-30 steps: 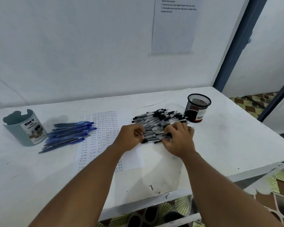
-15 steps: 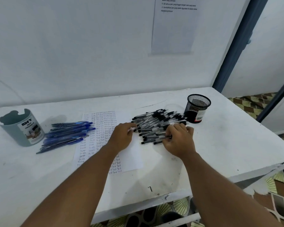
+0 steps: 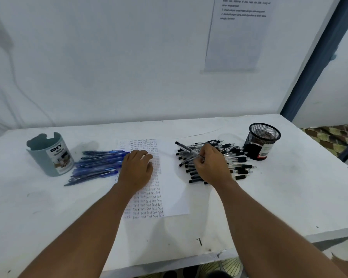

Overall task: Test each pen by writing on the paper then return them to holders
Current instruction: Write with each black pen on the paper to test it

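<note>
A sheet of paper (image 3: 172, 177) covered with rows of the word "Test" lies in the middle of the white table (image 3: 289, 197). My left hand (image 3: 137, 169) rests flat on its left part. My right hand (image 3: 211, 165) pinches a black pen (image 3: 187, 149) lifted above the pile of black pens (image 3: 237, 159), its capped end pointing up and left. Several blue pens (image 3: 96, 165) lie in a heap left of the paper. A grey-green holder (image 3: 50, 153) stands at the far left. A black mesh holder (image 3: 262, 141) stands at the right.
The table's front edge (image 3: 169, 263) runs below my forearms, its right edge near a patterned floor (image 3: 333, 135). A printed sheet (image 3: 239, 33) hangs on the wall behind. A dark blue door frame (image 3: 317, 57) rises at the right.
My left hand has left the black pen pile and moved left onto the paper. My right hand has picked one black pen out of the pile and raised it.
</note>
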`<state>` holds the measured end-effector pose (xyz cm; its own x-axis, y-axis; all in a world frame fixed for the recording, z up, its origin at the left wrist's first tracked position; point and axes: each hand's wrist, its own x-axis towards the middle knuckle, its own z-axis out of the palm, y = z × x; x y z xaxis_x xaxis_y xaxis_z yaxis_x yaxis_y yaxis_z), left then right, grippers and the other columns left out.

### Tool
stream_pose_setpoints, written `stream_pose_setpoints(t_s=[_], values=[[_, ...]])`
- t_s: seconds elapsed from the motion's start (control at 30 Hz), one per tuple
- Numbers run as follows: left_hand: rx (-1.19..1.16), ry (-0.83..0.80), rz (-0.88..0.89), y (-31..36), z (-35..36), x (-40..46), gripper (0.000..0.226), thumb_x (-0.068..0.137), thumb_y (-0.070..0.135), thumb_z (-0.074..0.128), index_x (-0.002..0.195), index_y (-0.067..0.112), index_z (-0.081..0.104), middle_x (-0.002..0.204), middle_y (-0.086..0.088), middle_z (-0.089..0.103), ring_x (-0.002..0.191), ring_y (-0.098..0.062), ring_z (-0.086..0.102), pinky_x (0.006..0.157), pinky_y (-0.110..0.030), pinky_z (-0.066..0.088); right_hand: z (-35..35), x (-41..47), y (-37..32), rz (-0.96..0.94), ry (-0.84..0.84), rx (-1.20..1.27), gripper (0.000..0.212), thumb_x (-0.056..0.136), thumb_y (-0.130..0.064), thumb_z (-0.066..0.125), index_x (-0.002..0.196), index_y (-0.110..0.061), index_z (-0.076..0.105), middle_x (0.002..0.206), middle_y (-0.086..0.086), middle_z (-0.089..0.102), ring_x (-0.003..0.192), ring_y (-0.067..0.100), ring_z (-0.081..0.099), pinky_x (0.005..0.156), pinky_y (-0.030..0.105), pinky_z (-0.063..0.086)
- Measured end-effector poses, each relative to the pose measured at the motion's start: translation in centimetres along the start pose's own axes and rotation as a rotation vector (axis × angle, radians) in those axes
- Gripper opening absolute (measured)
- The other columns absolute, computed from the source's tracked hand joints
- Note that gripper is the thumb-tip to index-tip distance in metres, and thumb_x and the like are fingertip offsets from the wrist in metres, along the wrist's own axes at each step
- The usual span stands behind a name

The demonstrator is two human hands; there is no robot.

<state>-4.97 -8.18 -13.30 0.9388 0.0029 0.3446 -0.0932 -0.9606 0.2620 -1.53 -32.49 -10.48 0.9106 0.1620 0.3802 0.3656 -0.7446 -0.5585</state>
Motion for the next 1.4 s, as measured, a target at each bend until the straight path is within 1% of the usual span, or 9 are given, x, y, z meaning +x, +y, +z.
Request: stream_pose_setpoints(t_s=[0.23,0.4,0.5,0.6,0.77,1.0,1.13,1.3,1.4], values=[[0.022,0.011,0.006,-1.8,-0.8,0.2,0.040,0.088,0.029,0.036,0.101,0.012,0.071,0.104,-0.001,0.069,0.104,-0.028,0.057,0.091,-0.045,0.040,2.8,3.0,-4.2,0.004,-0.018,0.121,0.023,0.094,-0.012,0.049,0.116,-0.006,0.054,0.087,0.018,0.059,0.077,0.031,0.052,0.061,0.034,0.034],[0.068,0.022,0.048,-2.6,-0.8,0.4,0.043,0.084,0.032,0.034,0.092,0.016,0.073,0.092,0.004,0.070,0.097,-0.025,0.059,0.090,-0.042,0.036,3.9,5.0,-6.4,0.185,-0.057,0.351,0.021,0.098,-0.017,0.042,0.118,-0.012,0.047,0.085,0.017,0.067,0.074,0.035,0.060,0.067,0.040,0.048],[0.119,0.049,0.078,-2.7,-0.4,0.7,0.034,0.081,0.031,0.041,0.076,0.017,0.072,0.077,0.006,0.067,0.089,-0.024,0.058,0.087,-0.036,0.026,4.1,5.5,-7.1,0.207,-0.108,0.391,0.026,0.097,-0.014,0.041,0.124,-0.015,0.040,0.087,0.009,0.071,0.063,0.013,0.057,0.054,0.027,0.042],[0.138,0.095,0.113,-2.4,0.0,1.5,0.029,0.074,0.030,0.045,0.063,0.013,0.067,0.063,0.005,0.062,0.081,-0.022,0.056,0.087,-0.039,0.031,4.4,6.4,-7.3,0.161,-0.120,0.387,0.034,0.097,-0.012,0.040,0.130,-0.017,0.038,0.091,0.009,0.073,0.057,0.008,0.053,0.042,0.016,0.037],[0.119,0.202,0.171,-2.2,0.8,1.9,0.033,0.072,0.033,0.039,0.057,0.012,0.059,0.055,0.003,0.055,0.068,-0.020,0.054,0.085,-0.036,0.028,5.3,7.1,-6.4,0.078,-0.076,0.368,0.048,0.092,-0.012,0.051,0.137,-0.016,0.037,0.083,0.012,0.066,0.063,0.017,0.054,0.060,0.031,0.047],[0.194,0.275,0.209,-2.6,1.5,1.8,0.029,0.075,0.029,0.042,0.061,0.011,0.061,0.062,0.000,0.058,0.072,-0.022,0.053,0.090,-0.039,0.027,6.1,6.6,-5.9,-0.069,0.008,0.331,0.058,0.088,-0.013,0.052,0.142,-0.020,0.032,0.061,0.000,0.049,0.053,0.014,0.046,0.051,0.024,0.039],[0.245,0.243,0.202,-2.6,1.3,1.7,0.025,0.083,0.025,0.047,0.071,0.012,0.064,0.074,0.000,0.062,0.083,-0.021,0.052,0.093,-0.038,0.023,6.0,5.8,-6.0,-0.115,0.055,0.315,0.069,0.089,-0.014,0.050,0.151,-0.022,0.022,0.062,0.004,0.049,0.054,0.019,0.045,0.056,0.030,0.038],[0.161,0.173,0.190,-3.0,0.1,0.5,0.020,0.086,0.024,0.053,0.088,0.018,0.072,0.094,0.003,0.065,0.099,-0.019,0.052,0.084,-0.031,0.020,5.7,3.8,-5.5,-0.106,0.113,0.288,0.072,0.088,-0.016,0.047,0.153,-0.029,0.017,0.068,0.009,0.053,0.061,0.026,0.049,0.064,0.031,0.040],[0.128,0.240,0.232,-3.3,-0.4,-0.4,0.018,0.084,0.021,0.060,0.095,0.017,0.074,0.105,-0.001,0.065,0.110,-0.021,0.051,0.097,-0.034,0.024,5.6,2.4,-5.8,-0.089,0.149,0.310,0.071,0.089,-0.015,0.047,0.152,-0.030,0.019,0.067,0.008,0.052,0.060,0.026,0.048,0.064,0.033,0.042]])
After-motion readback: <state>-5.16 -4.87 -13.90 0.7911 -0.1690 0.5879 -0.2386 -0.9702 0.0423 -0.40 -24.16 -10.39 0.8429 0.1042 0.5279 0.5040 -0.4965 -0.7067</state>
